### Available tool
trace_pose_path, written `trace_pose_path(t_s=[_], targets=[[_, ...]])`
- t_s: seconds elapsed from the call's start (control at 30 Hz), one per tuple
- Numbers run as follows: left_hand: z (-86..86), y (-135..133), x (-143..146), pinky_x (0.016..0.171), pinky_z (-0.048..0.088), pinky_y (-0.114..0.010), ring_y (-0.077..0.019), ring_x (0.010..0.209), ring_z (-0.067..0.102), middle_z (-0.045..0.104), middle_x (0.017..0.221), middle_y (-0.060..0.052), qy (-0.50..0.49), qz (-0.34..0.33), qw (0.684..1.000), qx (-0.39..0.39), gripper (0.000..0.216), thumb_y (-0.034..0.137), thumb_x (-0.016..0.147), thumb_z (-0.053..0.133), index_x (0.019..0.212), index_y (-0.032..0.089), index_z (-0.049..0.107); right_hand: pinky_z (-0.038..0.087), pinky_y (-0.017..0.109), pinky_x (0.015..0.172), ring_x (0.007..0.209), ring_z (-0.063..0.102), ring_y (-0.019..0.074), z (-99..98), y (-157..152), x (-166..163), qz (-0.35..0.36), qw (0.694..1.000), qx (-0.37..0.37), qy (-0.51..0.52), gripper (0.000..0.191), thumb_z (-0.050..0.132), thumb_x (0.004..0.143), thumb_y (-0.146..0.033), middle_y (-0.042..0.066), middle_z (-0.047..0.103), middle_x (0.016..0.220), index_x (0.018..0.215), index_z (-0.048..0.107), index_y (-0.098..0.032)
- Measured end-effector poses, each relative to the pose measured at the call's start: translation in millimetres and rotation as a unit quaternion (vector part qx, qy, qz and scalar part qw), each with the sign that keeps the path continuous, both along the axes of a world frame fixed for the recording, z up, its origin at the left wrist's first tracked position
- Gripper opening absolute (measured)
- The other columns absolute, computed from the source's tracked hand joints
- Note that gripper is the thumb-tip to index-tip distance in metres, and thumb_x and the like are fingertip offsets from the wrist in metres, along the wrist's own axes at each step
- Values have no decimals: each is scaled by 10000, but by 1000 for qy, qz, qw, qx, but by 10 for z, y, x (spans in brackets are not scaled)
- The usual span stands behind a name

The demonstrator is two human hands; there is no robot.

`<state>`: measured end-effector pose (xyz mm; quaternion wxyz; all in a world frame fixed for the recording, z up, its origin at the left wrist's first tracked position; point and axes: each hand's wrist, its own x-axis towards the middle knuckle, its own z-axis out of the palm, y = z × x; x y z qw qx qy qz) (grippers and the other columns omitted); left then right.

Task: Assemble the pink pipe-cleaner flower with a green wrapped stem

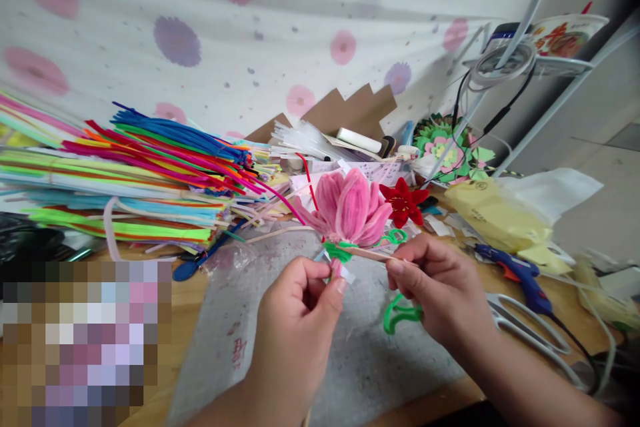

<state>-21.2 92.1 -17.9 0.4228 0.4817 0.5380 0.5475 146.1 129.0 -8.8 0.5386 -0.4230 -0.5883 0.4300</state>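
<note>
A pink pipe-cleaner flower (pixel 347 207) with a green base hangs above a sheet of bubble wrap (pixel 300 320). My left hand (pixel 295 320) is closed, pinching the flower's base from below. My right hand (pixel 443 287) is closed on a thin wooden stick (pixel 373 253) that runs to the flower's base, and a green pipe cleaner (pixel 400 313) curls out under its fingers. A small red flower (pixel 404 203) lies just behind.
A big pile of coloured pipe cleaners (pixel 130 173) fills the left of the table. A blue glue gun (pixel 520 277) and scissors (pixel 530 330) lie to the right, beside a yellow bag (pixel 495 213). A paper flower (pixel 447 150) and a white metal stand (pixel 520 60) are behind.
</note>
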Motion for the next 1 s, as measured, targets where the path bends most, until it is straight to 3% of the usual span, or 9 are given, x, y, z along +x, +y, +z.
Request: trace_pose_path(t_s=[0.2,0.4,0.6,0.7,0.83,1.0], targets=[[-38,-45,14,473,380,-216,-104,496,476,530,543,31,38,-1,998,58,121,296,771,566,720,186,570,357,189,387,298,294,23,74,52,-71,39,977,-132,161,269,783,603,-308,-105,378,321,578,545,-184],[-72,-42,17,478,390,-204,-96,508,489,540,565,34,84,7,993,82,93,261,795,549,749,183,572,329,177,363,286,269,15,125,24,-91,24,968,-185,166,301,804,564,-295,-111,356,318,567,526,-181],[-115,2,18,473,380,-205,-95,509,479,532,579,36,113,34,988,98,79,248,790,552,742,186,561,262,164,342,300,214,10,148,-4,-116,60,939,-279,194,305,796,567,-286,-126,307,337,600,510,-185],[-106,1,11,469,370,-207,-97,502,473,530,571,37,113,35,989,93,87,258,783,556,732,187,558,268,164,355,310,242,11,129,-43,-122,78,947,-253,181,306,794,575,-305,-119,321,347,592,517,-177],[-64,-3,6,459,351,-208,-97,483,456,518,543,43,83,37,995,50,77,249,756,567,716,184,556,255,157,367,357,364,30,98,-91,-116,112,972,-174,114,277,781,619,-323,-67,458,406,612,561,-155],[-55,5,2,488,357,-213,-101,511,452,509,553,43,51,30,997,43,122,285,771,582,707,187,546,272,178,377,335,302,27,112,-57,-105,55,974,-153,159,280,784,600,-320,-88,390,368,576,552,-166]])
